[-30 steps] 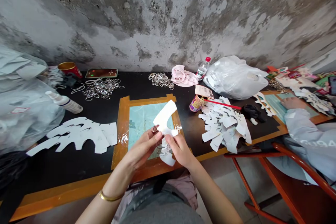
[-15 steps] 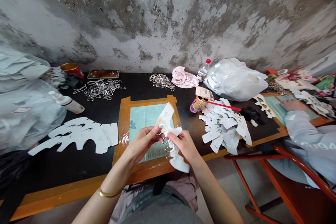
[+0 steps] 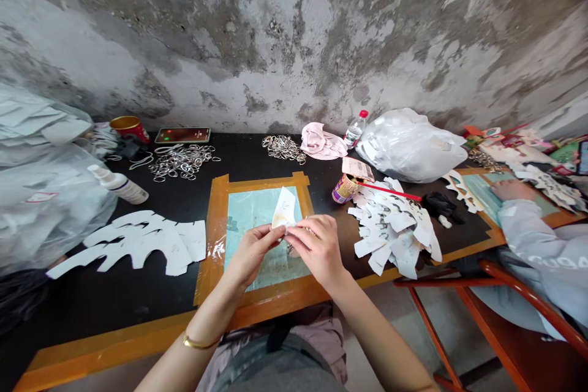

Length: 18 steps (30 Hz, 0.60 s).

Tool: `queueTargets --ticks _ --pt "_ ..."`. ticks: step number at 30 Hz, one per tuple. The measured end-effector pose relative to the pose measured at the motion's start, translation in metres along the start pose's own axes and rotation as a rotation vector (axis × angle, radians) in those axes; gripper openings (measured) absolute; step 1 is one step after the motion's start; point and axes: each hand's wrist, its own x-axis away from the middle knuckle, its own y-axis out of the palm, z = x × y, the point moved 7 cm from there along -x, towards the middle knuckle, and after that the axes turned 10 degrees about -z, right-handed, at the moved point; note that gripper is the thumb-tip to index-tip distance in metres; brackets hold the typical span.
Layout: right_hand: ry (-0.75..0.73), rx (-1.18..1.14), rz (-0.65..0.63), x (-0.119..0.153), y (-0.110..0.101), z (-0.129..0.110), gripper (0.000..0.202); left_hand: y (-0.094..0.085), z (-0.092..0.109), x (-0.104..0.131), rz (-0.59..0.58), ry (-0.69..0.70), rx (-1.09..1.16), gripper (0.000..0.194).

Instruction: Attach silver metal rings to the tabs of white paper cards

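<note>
Above the pale green mat (image 3: 248,208), my left hand (image 3: 255,252) pinches a white cut-out piece (image 3: 284,205). Its upper end points away from me, and its lower part is hidden by my fingers. My right hand (image 3: 319,249) is closed on the same piece, fingertips touching those of my left hand. Some metal shows between the right fingers, too small to make out. Left of the mat lie overlapping white cut-out pieces (image 3: 151,242); a bigger heap of such pieces (image 3: 395,220) lies on the right.
Metal rings (image 3: 181,161) and more rings (image 3: 283,148) lie behind the mat. A spray bottle (image 3: 122,185) stands left, a tin (image 3: 343,188) right, near a plastic bag (image 3: 411,146). Another person's hand (image 3: 513,190) rests at far right, behind a red chair (image 3: 519,318).
The lower part of the white piece, which hung below my hands with metal rings, is now hidden. My right hand has risen and its fingers have curled over the piece.
</note>
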Motion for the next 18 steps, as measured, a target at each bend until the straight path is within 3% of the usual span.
queueTargets --ticks 9,18 --pt "-0.119 0.097 -0.128 -0.008 0.012 -0.005 0.006 -0.001 0.005 0.0 -0.003 0.034 -0.03 0.03" --pt "-0.266 0.143 -0.277 -0.018 0.017 -0.006 0.011 0.0 -0.001 0.001 0.035 -0.039 0.175 0.026"
